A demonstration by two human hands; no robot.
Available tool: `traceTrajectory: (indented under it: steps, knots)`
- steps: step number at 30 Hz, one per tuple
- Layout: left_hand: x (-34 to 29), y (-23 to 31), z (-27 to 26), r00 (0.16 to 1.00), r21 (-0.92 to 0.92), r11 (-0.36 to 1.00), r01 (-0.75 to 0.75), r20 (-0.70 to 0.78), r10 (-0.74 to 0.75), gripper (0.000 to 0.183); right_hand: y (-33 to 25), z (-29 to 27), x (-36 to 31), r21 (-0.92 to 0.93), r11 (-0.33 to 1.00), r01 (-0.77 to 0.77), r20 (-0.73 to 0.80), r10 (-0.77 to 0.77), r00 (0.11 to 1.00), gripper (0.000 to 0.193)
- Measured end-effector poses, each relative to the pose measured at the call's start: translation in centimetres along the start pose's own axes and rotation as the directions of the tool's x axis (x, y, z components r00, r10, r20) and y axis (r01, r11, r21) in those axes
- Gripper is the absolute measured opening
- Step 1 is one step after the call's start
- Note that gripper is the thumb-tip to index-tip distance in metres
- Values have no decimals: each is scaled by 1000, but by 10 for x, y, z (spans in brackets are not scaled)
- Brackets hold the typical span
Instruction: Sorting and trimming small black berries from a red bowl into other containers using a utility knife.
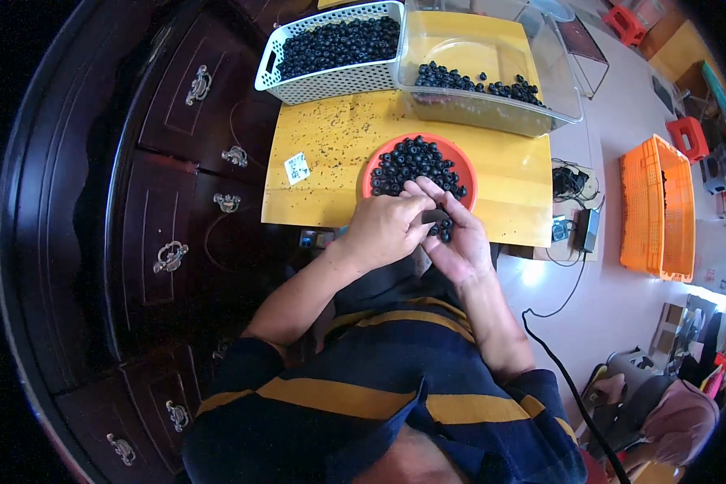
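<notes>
My left hand is closed in a pinch, with a small dark curved piece at its fingertips; its exact kind is unclear. Beside it, my right hand is turned palm up, its fingers curled around a few small black ring-shaped parts. Both hands meet over the near rim of a round red bowl. Many of the same black parts lie in that bowl, several showing a hole in the middle. My hands cover part of its near side.
A white perforated basket full of black parts stands at the back of the yellow table. Right of it is a clear plastic bin with fewer parts. Dark crumbs and a white label lie leftward. An orange crate stands right.
</notes>
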State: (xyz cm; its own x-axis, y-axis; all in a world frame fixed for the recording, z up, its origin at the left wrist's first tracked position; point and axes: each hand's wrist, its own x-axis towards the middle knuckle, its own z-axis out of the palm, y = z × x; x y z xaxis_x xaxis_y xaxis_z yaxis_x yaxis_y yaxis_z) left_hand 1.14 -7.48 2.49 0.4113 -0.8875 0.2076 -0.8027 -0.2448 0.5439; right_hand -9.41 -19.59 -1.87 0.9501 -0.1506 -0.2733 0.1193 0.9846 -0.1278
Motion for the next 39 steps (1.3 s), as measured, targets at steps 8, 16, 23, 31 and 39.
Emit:
traceTrajectory:
  steps: [8, 16, 23, 31, 39]
  knots:
    - [2, 11, -11, 972, -274, 957, 90, -185, -144, 21, -8, 11, -10, -216, 976, -15, -163, -21, 986, 29]
    - [-4, 10, -1, 968, -128, 992, 12, -248, -43, 29, -9, 8, -15, -315, 947, -64, -63, 46, 997, 14]
    - [-10, 10, -25, 996, -526, 849, 46, 93, 3, 35, -36, 1, -19, -642, 765, -37, 158, 180, 971, 17]
    - [-17, 13, -8, 981, -373, 923, -91, -195, 17, 37, -28, -1, -18, -559, 825, -82, 135, 187, 973, 16]
    - [-22, 16, -6, 904, -61, 979, -197, -398, 157, 28, -5, 3, -18, -312, 946, -83, 112, 124, 986, 21]
